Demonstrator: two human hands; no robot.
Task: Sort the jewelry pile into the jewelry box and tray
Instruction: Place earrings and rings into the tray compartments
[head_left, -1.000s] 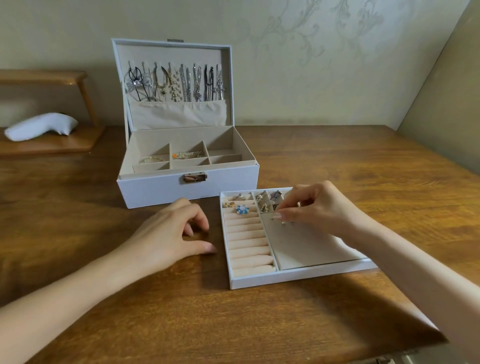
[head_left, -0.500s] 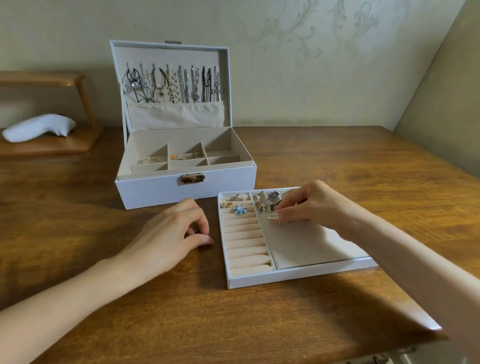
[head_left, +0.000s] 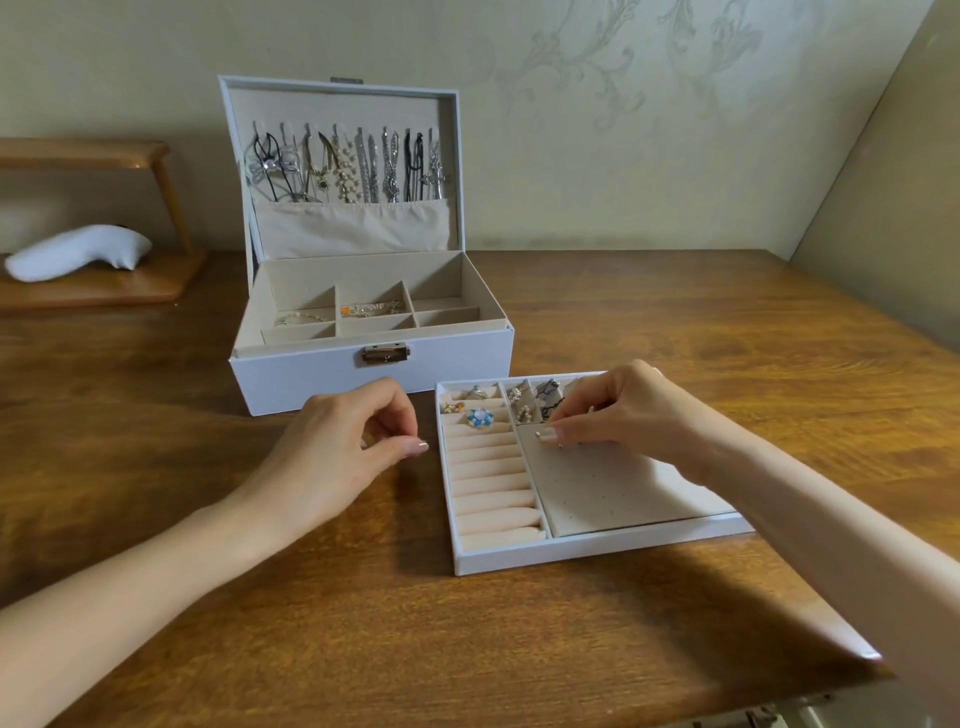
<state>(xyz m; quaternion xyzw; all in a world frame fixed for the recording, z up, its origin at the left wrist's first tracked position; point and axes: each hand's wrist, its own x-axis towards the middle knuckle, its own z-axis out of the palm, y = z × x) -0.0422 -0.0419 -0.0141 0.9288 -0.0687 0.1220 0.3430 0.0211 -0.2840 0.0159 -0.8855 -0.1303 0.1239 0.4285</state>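
Observation:
A white jewelry box (head_left: 322, 379) stands open at the back, with several necklaces (head_left: 348, 166) hanging in its lid and bracelets (head_left: 371, 309) in its compartments. In front of it lies a white tray (head_left: 597, 548) with ring rolls, a blue flower ring (head_left: 479, 417) and small compartments of earrings (head_left: 524, 405). My right hand (head_left: 623, 410) hovers over the tray's perforated earring pad (head_left: 613, 488) and pinches a small stud earring (head_left: 560, 445) at the pad's far edge. My left hand (head_left: 337, 447) rests on the wood just left of the tray, fingers loosely curled, holding nothing.
The wooden table (head_left: 675, 322) ends close to me at its front edge. A wooden shelf (head_left: 93, 296) at the far left carries a white bust-shaped stand (head_left: 78, 252). Walls close in behind and on the right.
My right hand has stayed at the pad's far edge with the stud. My left hand barely shifted, its fingers curling slightly. The camera view moved a little.

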